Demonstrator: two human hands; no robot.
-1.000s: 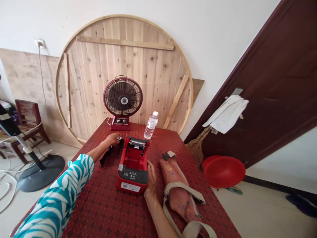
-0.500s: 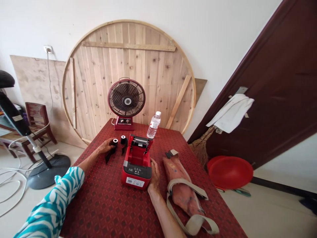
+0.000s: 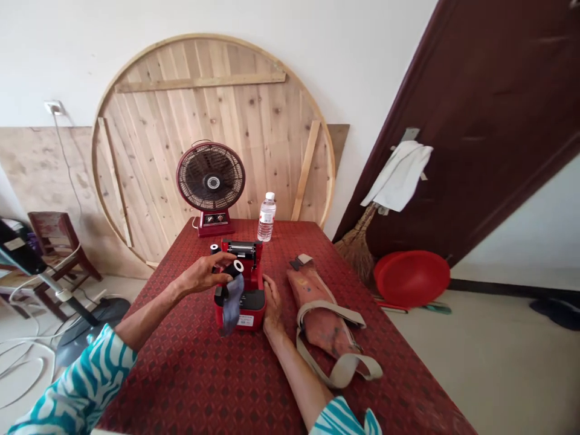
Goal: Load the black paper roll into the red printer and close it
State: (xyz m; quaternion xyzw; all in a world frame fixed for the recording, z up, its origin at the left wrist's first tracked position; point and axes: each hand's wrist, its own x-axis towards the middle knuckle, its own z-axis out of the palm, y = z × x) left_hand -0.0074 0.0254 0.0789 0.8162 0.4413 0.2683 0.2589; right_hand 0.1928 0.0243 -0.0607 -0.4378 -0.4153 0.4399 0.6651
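My left hand point(image 3: 206, 273) grips a black ribbon roll point(image 3: 234, 269) with a white core, thumb and fingers closed round it. A loose dark strip of ribbon point(image 3: 232, 305) hangs from the roll over the front of a red label printer point(image 3: 254, 320). The printer's lid point(image 3: 243, 249) stands raised, and the roll is above its open bay. Against the printer's right side rests my right hand point(image 3: 273, 305), its fingers wrapped along the casing. Behind my left hand, a second black roll point(image 3: 214, 248) stands on the table, partly hidden.
On the patterned red table point(image 3: 181, 374) stand a fan point(image 3: 211, 184) and a water bottle point(image 3: 267, 219) at the back. A worn pouch with a strap point(image 3: 324, 320) lies to the right. A red basin point(image 3: 412, 279) and a broom point(image 3: 357, 248) are beyond the table's right edge.
My left hand has lifted the ribbon roll off the table and carried it right, over the printer. My right hand stays at the printer's side. The view has shifted somewhat to the right.
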